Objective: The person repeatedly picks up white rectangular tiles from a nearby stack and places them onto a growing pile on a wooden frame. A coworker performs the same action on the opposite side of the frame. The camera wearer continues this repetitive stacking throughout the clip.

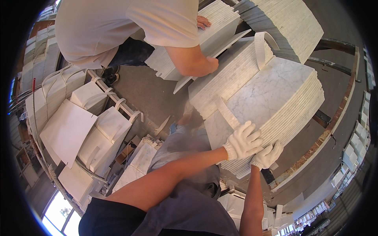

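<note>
A stack of white-grey marble slabs (271, 92) stands on edge before me, the grey-veined face of one slab showing. My left hand (245, 141), in a white knit glove, rests with spread fingers on the near corner of this stack. Beside it, my right hand (268, 155), gloved alike, lies with fingers stretched along the slabs' edges at the near end. Neither hand visibly lifts a slab. A pale strap (227, 113) lies across the stack close to my left hand, and another strap (260, 49) arches over its far part.
Across from me a person in a light shirt (165, 19) bends over more slabs (220, 23), one hand at a tilted slab (232, 42). Strapped stone bundles (104, 129) and a loose white sheet (67, 129) stand left. A rusty metal frame (334, 133) curves along the right.
</note>
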The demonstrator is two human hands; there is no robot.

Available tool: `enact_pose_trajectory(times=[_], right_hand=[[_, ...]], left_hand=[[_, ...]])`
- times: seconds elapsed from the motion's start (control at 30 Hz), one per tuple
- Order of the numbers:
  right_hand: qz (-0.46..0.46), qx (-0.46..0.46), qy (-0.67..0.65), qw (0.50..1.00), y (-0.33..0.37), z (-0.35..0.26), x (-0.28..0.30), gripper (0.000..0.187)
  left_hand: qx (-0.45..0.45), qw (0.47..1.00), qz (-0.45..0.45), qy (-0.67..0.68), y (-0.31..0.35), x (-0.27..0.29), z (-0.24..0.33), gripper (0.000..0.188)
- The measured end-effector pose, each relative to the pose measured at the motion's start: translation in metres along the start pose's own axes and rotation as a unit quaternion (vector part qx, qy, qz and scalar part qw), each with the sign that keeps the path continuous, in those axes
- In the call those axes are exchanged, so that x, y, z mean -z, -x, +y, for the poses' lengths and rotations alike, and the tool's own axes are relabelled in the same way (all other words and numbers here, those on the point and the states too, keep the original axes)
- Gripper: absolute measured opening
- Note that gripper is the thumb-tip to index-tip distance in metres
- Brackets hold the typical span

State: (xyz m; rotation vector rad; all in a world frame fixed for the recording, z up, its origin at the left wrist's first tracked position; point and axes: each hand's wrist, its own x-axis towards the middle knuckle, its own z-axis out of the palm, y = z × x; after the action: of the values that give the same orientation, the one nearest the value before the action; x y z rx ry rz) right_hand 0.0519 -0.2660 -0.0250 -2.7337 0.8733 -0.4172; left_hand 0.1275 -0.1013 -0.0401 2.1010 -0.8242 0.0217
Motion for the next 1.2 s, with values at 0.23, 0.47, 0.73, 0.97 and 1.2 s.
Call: enact_pose_trajectory(times=[0.23, 0.47, 0.73, 0.97, 1.2], right_hand=[[0.018, 0.026, 0.028, 0.999, -0.0004, -0.0046, 0.0, 0.045], [0.006, -0.001, 0.021, 1.0, 0.0017, -0.0022, -0.0007, 0.048], [0.005, 0.003, 0.021, 1.0, 0.0002, -0.0047, 0.0011, 0.047], [0.016, 0.018, 0.031, 0.999, -0.0005, -0.0064, 0.0008, 0.046], [0.012, 0.013, 0.022, 1.0, 0.0001, -0.0049, 0.0011, 0.046]], left_hand=[[-0.002, 1.0, 0.017, 0.012, -0.0029, 0.0025, 0.0003, 0.033], [-0.004, 0.999, 0.045, 0.017, -0.0052, 0.0045, 0.0009, 0.031], [-0.006, 0.999, 0.048, 0.024, -0.0057, 0.0039, 0.001, 0.029], [-0.008, 0.998, 0.052, 0.016, -0.0072, 0.0048, 0.0012, 0.029], [-0.007, 0.999, 0.042, 0.006, -0.0082, 0.01, 0.0027, 0.03]])
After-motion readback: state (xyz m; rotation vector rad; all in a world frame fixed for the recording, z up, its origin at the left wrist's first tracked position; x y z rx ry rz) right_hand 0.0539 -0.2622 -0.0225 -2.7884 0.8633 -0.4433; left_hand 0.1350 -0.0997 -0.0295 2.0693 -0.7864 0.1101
